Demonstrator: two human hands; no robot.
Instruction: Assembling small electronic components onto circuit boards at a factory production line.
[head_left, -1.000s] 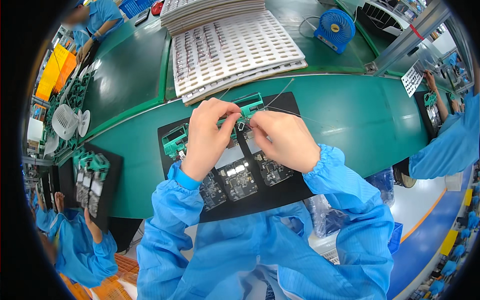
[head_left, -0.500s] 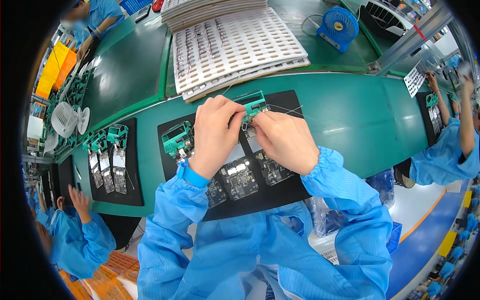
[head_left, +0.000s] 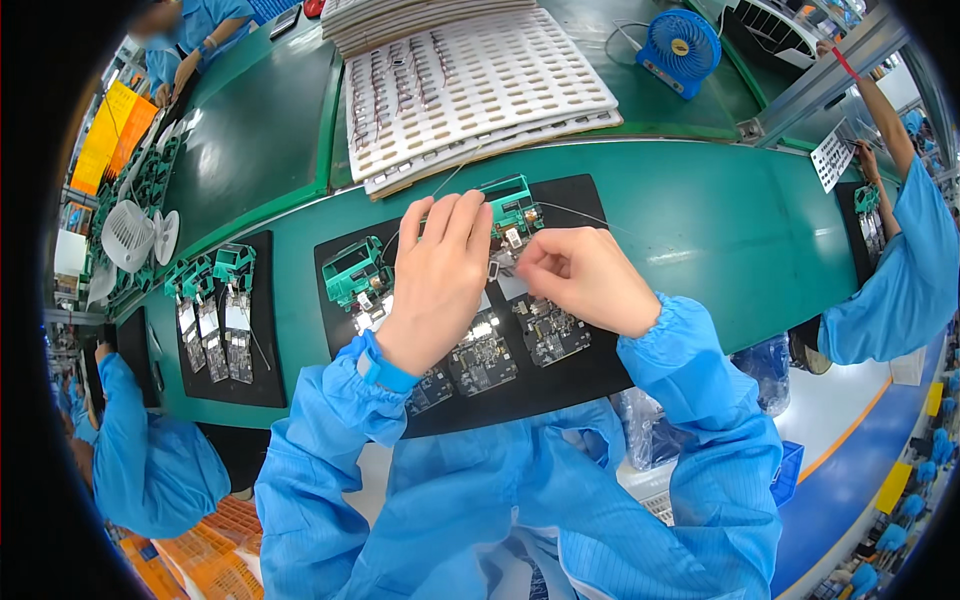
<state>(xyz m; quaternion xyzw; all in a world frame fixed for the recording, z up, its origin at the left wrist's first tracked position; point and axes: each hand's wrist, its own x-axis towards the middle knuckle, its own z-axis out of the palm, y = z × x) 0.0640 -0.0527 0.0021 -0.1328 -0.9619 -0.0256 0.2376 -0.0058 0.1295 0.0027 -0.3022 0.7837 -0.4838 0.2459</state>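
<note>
My left hand (head_left: 440, 275), fingers stretched out, hovers over the middle of a black mat (head_left: 600, 195). It hides part of the pieces below and touches or nearly touches the right-hand green plastic housing (head_left: 515, 205). My right hand (head_left: 595, 282) is closed in a pinch just below that housing, beside its small white connector (head_left: 514, 238); anything between the fingertips is too small to make out. Circuit boards lie below my hands: one at the right (head_left: 550, 330), one in the middle (head_left: 482, 358). Another green housing (head_left: 357, 273) sits at the mat's left. Thin wires run from the housings.
A second black mat (head_left: 262, 370) at left carries several housings with boards. Beyond stand stacked white trays (head_left: 480, 100) and a blue fan (head_left: 680, 52). Co-workers in blue sleeves work at left (head_left: 160, 460) and right (head_left: 890, 280). A metal post (head_left: 815, 75) rises at back right.
My left hand's fingers have straightened out of their pinch. My right hand has drawn slightly right and down from the housing, uncovering the white connector. The right co-worker's arm now reaches farther forward.
</note>
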